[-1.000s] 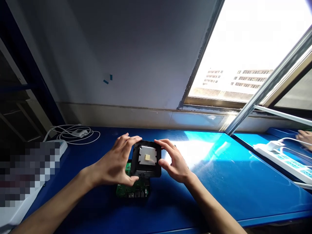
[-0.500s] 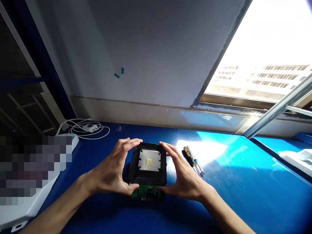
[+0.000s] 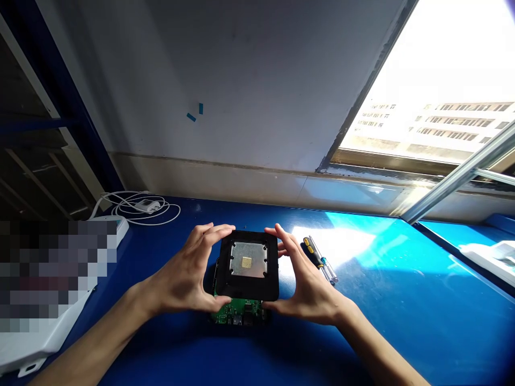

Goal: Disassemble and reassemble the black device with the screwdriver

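Note:
A square black plastic cover (image 3: 249,292), with a silver metal plate (image 3: 257,257) and a small pale pad (image 3: 246,262) on its face, is held between both hands. My left hand (image 3: 191,276) grips its left corners, thumb low and fingers at the top. On the other side my right hand (image 3: 308,284) grips the right corners the same way. Beneath the cover lies a green circuit board (image 3: 237,306) in a dark case; its front edge with connectors shows, and the cover hides the rest.
Two screwdrivers, one with a black and yellow handle (image 3: 310,252) and one with a clear handle (image 3: 330,272), lie right of my right hand. A white cable with a plug (image 3: 148,206) is coiled at the back left. A white device (image 3: 36,343) stands on the blue table (image 3: 181,354).
The cover has shifted slightly right and its tilt has changed, and more of the green board shows below it. Both hands keep their grip.

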Demonstrator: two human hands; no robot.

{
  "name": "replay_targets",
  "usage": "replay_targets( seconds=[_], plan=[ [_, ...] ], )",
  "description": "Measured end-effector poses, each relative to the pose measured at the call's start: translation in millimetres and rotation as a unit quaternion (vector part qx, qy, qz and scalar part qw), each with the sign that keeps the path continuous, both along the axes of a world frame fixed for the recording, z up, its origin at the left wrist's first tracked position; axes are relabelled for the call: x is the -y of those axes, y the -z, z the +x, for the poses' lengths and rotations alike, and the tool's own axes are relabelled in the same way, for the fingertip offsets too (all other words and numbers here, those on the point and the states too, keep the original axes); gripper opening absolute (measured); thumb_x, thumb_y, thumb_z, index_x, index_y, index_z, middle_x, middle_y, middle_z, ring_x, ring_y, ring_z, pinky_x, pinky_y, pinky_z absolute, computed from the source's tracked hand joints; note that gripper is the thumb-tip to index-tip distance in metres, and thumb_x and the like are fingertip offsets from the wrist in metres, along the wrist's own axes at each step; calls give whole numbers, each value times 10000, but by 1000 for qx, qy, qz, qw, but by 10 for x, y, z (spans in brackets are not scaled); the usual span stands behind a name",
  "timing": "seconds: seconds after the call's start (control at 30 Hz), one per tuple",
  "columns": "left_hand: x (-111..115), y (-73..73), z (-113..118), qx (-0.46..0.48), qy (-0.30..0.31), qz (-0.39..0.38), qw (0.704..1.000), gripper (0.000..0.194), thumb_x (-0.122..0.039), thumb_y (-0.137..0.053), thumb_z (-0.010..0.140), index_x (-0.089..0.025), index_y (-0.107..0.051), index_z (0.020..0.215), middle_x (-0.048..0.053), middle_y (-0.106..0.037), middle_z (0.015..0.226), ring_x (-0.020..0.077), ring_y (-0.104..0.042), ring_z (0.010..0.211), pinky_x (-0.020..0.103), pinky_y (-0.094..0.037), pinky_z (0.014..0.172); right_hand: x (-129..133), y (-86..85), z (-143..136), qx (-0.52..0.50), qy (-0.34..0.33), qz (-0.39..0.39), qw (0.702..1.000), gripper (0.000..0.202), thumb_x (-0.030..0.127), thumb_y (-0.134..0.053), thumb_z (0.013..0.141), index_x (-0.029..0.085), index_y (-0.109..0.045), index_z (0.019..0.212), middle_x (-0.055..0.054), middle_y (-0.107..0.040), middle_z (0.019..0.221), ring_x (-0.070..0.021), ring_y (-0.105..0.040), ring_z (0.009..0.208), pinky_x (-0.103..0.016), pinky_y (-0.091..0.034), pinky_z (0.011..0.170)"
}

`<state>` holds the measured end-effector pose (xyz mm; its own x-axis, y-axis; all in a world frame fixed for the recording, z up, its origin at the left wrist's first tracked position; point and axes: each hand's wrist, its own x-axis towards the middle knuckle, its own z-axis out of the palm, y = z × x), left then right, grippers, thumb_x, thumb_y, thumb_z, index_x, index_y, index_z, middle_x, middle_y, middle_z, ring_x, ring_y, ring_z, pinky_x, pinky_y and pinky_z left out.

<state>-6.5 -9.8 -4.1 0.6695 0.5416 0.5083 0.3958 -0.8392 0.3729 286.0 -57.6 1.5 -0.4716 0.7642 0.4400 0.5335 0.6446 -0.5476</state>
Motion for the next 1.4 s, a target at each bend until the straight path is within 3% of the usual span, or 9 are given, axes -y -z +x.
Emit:
replay_targets(
  seconds=[0.3, 0.6, 0.83, 1.07, 1.17, 1.3, 1.4],
  plan=[
    [8, -24, 83, -23, -4, 27, 999, 1153, -251, -879, 684, -278, -134, 1563, 184, -388, 1582, 418, -362, 1428, 673, -303, 1194, 20, 26, -11, 11, 21, 3, 1000, 1294, 331, -876, 736, 307, 24, 1665, -180, -330, 1606, -362, -513, 1390, -508, -569, 1071],
    [-15, -163, 419, -54, 35, 99, 993, 1143, -320, -879, 682, -244, -162, 1568, 188, -456, 1547, 398, -429, 1426, 672, -164, 1254, 44, 28, -46, 23, 36, 29, 999, 1331, 296, -870, 735, 309, 87, 1661, -181, -323, 1600, -383, -456, 1453, -515, -553, 1096],
    [13, -258, 586, -73, 66, 96, 990, 1071, -241, -835, 706, -248, -174, 1549, 189, -448, 1523, 377, -420, 1437, 662, -206, 1250, 60, 45, -63, 32, 37, 55, 997, 1370, 219, -864, 717, 292, 130, 1657, -205, -324, 1591, -408, -483, 1422, -530, -574, 1056],
    [26, -269, 554, 2, 87, 53, 995, 1129, -287, -917, 690, -325, -175, 1540, 187, -403, 1513, 409, -445, 1386, 603, -478, 1098, 46, 81, -79, -18, 27, 66, 997, 1359, 358, -862, 793, 321, 204, 1634, -237, -285, 1662, -339, -652, 1208, -562, -611, 978],
    [39, -240, 549, 78, 99, 10, 992, 1244, -315, -979, 629, -359, -146, 1551, 172, -378, 1511, 433, -409, 1434, 626, -458, 1132, -4, 154, -86, -41, 4, 49, 998, 1414, 433, -891, 760, 308, 216, 1630, -245, -280, 1673, -371, -592, 1329, -587, -575, 1030],
    [87, -227, 566, 148, 127, -31, 980, 1298, -166, -963, 592, -377, -116, 1553, 158, -301, 1551, 429, -369, 1479, 611, -439, 1175, -65, 239, -94, -47, -29, 33, 998, 1428, 400, -905, 740, 281, 201, 1636, -252, -280, 1676, -401, -445, 1481, -606, -499, 1117],
    [119, -242, 552, 172, 144, -61, 973, 1330, -158, -969, 585, -394, -83, 1548, 155, -266, 1574, 413, -387, 1476, 606, -426, 1195, -69, 249, -105, -56, -31, 23, 998, 1420, 369, -907, 729, 272, 173, 1645, -248, -262, 1688, -400, -394, 1516, -609, -472, 1144]
  ],
)
